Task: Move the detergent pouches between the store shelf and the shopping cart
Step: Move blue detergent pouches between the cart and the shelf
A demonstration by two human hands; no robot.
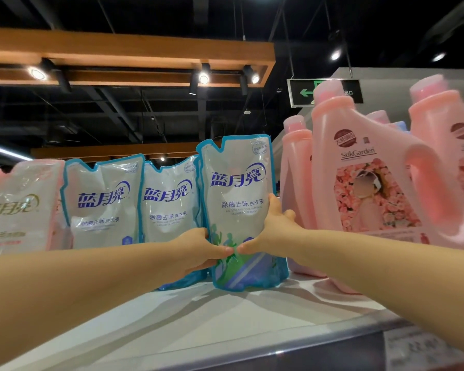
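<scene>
One blue-edged detergent pouch [236, 188] stands upright on the white shelf [198, 317]. The left hand [198, 250] curls round its left edge and the right hand [273, 231] round its right, thumbs almost meeting across the front. Two matching pouches [102, 202] stand to its left, and any behind are hidden. One pink pouch [19, 207] is cut off at the left frame edge, and four pink bottles [364, 178] on the right are blurred

Glossy plastic pouch [236, 199], seemingly smooth

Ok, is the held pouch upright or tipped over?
Upright: the held pouch has its notched top up and its base down on the shelf, with the left hand and right hand gripping its lower sides.
</scene>
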